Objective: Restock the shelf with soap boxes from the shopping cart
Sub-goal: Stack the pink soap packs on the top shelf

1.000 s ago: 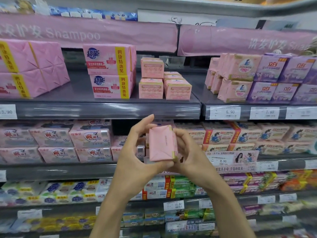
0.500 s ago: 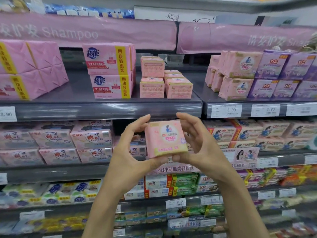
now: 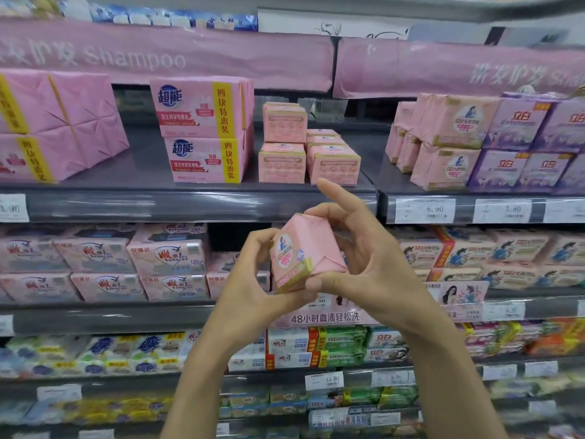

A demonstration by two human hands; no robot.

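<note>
A pink wrapped soap box (image 3: 304, 251) is held in front of the shelves, tilted, its printed face turned left. My left hand (image 3: 253, 280) grips its left side and bottom corner with curled fingers. My right hand (image 3: 364, 248) cups its right side, thumb under the box and index finger raised. Matching pink soap boxes (image 3: 443, 141) are stacked on the upper grey shelf (image 3: 190, 204) to the right. The shopping cart is out of view.
The upper shelf holds large pink multi-packs (image 3: 202, 128), small pink boxes (image 3: 310, 150) and purple boxes (image 3: 525, 147). There is bare shelf between the small pink boxes and the matching stack. Lower shelves are packed with other soaps. A pink banner (image 3: 164, 55) hangs above.
Both hands have turned the soap box: its printed face, which looked at me half a second ago, now points left. The box sits slightly higher and my right index finger has lifted.
</note>
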